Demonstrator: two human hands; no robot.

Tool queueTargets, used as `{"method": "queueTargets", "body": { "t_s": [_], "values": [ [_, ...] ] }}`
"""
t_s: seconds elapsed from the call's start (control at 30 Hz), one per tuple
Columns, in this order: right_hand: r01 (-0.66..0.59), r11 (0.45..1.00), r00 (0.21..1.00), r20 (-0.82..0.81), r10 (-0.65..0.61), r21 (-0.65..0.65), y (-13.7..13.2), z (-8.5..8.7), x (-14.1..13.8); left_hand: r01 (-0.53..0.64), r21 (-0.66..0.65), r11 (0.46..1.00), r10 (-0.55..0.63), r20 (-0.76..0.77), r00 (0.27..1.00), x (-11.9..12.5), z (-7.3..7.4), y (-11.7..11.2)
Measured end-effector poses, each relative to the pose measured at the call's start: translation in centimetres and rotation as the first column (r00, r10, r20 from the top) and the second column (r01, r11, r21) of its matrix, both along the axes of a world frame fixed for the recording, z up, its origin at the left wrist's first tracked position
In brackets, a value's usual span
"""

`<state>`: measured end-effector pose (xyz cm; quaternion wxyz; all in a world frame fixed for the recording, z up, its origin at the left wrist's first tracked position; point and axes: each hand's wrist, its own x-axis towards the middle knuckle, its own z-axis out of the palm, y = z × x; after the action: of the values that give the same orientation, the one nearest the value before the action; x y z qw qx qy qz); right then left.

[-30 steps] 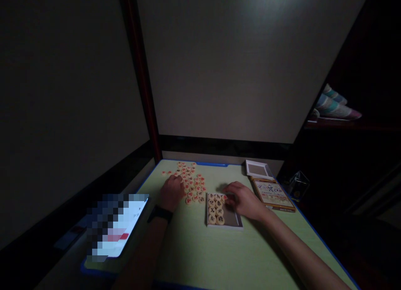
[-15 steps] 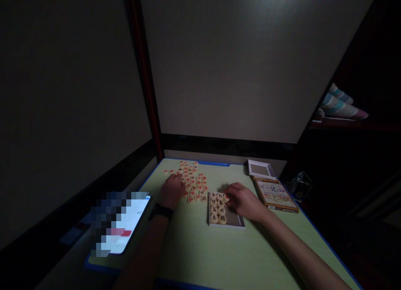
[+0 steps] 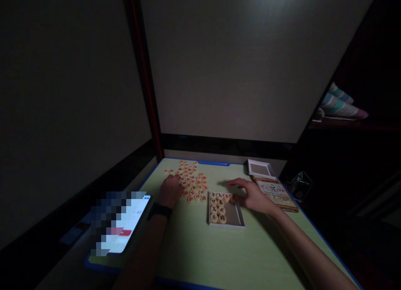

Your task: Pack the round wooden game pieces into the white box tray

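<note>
Round wooden game pieces with red marks lie spread on the far left of a pale green table. My left hand, a dark watch on its wrist, rests curled at the near left edge of that spread, fingers closed on a piece I cannot make out clearly. A shallow grey tray in the middle holds several pieces with black marks in its left part. My right hand hovers over the tray's far right corner, fingers loosely spread; one piece lies just below its fingertips.
A lit phone lies at the table's near left corner. A printed box lid and a small white tray sit at the far right. A glass object stands off the right edge. Walls close in behind.
My right hand has lifted off the tray and moved right, its fingers opening; a piece now lies in the tray's top row. My left hand stays at the spread.
</note>
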<state>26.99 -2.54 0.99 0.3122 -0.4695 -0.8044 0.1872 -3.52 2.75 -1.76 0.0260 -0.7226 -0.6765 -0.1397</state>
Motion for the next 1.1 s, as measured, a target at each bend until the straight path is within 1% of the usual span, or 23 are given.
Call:
{"method": "queueTargets", "body": {
  "t_s": [0.23, 0.37, 0.53, 0.6, 0.73, 0.8, 0.93, 1.03, 1.1],
  "values": [
    [0.007, 0.999, 0.999, -0.048, -0.008, -0.033, 0.4, -0.2, 0.6, -0.004, 0.000, 1.000, 0.004, -0.002, 1.000, 0.1, 0.3, -0.1],
    [0.062, 0.997, 0.994, -0.084, -0.065, -0.042, 0.9, -0.7, 1.1, -0.033, 0.000, 0.999, 0.033, 0.030, 0.999, 0.0, 0.1, 0.2],
    [0.116, 0.992, 0.986, -0.112, -0.120, -0.039, 1.5, -1.1, 1.4, -0.029, 0.054, 0.998, 0.024, 0.104, 0.994, -0.1, -0.2, 0.8],
    [0.135, 0.990, 0.984, -0.109, -0.138, -0.029, 1.7, -1.3, 1.4, -0.003, 0.100, 0.995, -0.012, 0.143, 0.990, -0.2, -0.3, 1.1],
    [0.164, 0.986, 0.981, -0.102, -0.163, 0.002, 1.9, -1.5, 1.5, 0.094, 0.219, 0.971, -0.145, 0.231, 0.962, 0.0, -0.5, 1.7],
    [0.169, 0.985, 0.981, -0.099, -0.167, 0.015, 2.0, -1.7, 1.6, 0.150, 0.288, 0.946, -0.230, 0.268, 0.936, 0.3, -0.6, 1.7],
    [0.190, 0.981, 0.981, -0.050, -0.188, 0.049, 2.1, -2.1, 1.7, 0.248, 0.413, 0.876, -0.395, 0.322, 0.860, 1.0, -0.8, 1.4],
    [0.195, 0.978, 0.981, -0.022, -0.194, 0.070, 2.1, -2.2, 1.7, 0.252, 0.447, 0.858, -0.441, 0.390, 0.808, 1.3, -0.8, 1.3],
    [0.196, 0.977, 0.981, -0.011, -0.196, 0.081, 2.0, -2.2, 1.7, 0.190, 0.446, 0.874, -0.407, 0.463, 0.787, 1.1, -0.6, 1.3]
  ]
}}
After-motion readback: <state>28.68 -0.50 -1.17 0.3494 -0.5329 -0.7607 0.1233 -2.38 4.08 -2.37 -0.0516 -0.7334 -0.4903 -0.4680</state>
